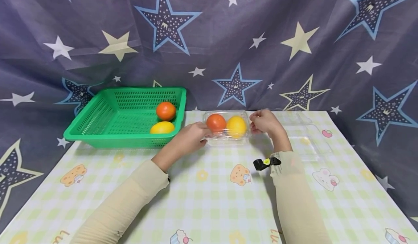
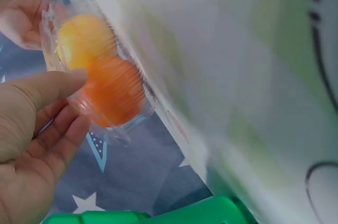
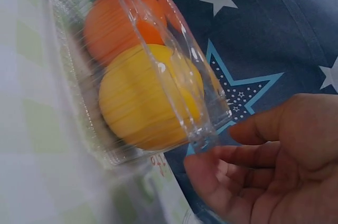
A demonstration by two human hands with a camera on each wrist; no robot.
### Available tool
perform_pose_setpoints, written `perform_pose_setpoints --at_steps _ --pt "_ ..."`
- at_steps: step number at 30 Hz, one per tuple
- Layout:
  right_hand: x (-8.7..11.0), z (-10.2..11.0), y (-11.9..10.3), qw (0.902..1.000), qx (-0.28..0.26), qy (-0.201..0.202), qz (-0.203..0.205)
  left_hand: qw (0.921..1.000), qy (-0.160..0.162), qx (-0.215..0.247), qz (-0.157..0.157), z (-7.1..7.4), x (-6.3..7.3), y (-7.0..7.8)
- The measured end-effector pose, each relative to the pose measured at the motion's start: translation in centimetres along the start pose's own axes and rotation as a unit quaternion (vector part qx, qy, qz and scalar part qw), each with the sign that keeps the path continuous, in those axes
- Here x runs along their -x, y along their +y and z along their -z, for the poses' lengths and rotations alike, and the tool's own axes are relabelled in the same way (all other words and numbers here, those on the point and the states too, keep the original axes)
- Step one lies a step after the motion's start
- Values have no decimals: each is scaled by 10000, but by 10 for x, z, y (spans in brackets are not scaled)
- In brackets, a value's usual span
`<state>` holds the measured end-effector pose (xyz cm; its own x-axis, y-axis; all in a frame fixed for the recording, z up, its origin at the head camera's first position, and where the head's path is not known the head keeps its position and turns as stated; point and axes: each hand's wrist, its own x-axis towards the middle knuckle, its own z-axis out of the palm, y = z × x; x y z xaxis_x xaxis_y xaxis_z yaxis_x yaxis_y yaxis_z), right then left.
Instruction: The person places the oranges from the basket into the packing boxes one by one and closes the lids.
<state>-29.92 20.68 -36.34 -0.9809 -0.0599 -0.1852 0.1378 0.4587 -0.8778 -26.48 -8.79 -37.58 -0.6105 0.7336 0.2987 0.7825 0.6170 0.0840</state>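
Note:
A clear plastic container (image 1: 225,137) with a hinged-looking lid stands at the table's far edge. Inside it lie a round orange-red fruit (image 1: 216,122) and a yellow fruit (image 1: 236,127), side by side. My left hand (image 1: 193,137) pinches the container's left end; in the left wrist view its thumb (image 2: 68,82) is on the upper side and the fingers lie below. At the opposite end my right hand (image 1: 265,122) has thumb and forefinger at the rim corner, around the thin plastic edge (image 3: 203,137). Motion blur softens both wrist views.
A green slotted basket (image 1: 98,137) stands at the left, holding another orange-red fruit (image 1: 166,110) and another yellow fruit (image 1: 162,127). More clear plastic containers (image 1: 302,146) lie right of my right hand. A star-patterned curtain (image 1: 202,29) hangs behind the checked tablecloth (image 1: 209,207).

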Motion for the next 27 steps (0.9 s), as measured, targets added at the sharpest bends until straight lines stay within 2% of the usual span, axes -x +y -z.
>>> perform_pose_setpoints --at_steps 4,7,12,17,20,23,27 --pt "1 -1 -4 9997 233 41 62 9996 -20 -293 50 0 -3 3" --pt "3 -4 -8 9972 706 90 229 9991 52 -407 96 0 -4 4" --pt "8 -6 -14 9817 1811 232 537 9985 96 -538 22 -1 -5 4" --pt "13 -5 -18 9592 2626 185 1035 9976 227 -636 -130 -2 -5 3" --pt "19 -3 -18 9388 3110 88 1482 9966 300 -729 -218 -2 -5 3" --pt "26 -1 -16 9140 3506 18 2041 9962 292 -783 -257 -2 -5 3" --pt "36 0 -11 8903 3675 -29 2689 9973 196 -687 -150 -1 -5 4"
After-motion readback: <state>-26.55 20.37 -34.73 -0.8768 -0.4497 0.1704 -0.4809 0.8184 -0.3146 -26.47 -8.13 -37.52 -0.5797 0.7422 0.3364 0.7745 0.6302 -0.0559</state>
